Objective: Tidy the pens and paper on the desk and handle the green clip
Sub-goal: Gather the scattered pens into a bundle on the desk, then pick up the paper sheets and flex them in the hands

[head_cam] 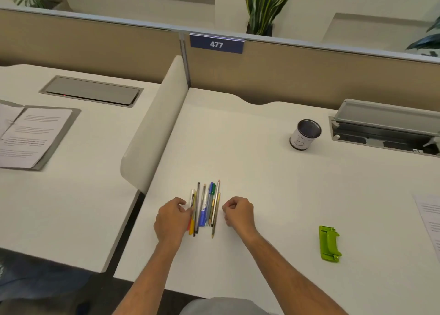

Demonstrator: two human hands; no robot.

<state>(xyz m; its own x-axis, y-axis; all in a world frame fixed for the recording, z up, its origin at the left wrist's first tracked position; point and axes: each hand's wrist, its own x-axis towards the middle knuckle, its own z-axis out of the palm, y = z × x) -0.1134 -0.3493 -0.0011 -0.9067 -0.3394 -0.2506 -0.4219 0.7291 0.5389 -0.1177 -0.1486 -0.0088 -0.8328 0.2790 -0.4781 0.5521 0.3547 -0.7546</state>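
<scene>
Several pens and pencils (pixel 205 207) lie side by side in a tight bundle on the white desk (pixel 262 183), pointing away from me. My left hand (pixel 172 217) presses against the bundle's left side, its fingers curled and touching the outer pens. My right hand (pixel 238 211) rests just right of the bundle with fingers curled, a small gap from the nearest pencil. The green clip (pixel 329 243) lies flat on the desk to the right, well away from both hands. A printed sheet of paper (pixel 429 217) shows at the right edge.
A black mesh pen cup (pixel 305 135) stands at the back right, beside an open cable tray (pixel 385 131). A low white divider (pixel 154 129) separates the neighbouring desk, where an open folder with papers (pixel 31 136) lies. A tan partition runs along the back.
</scene>
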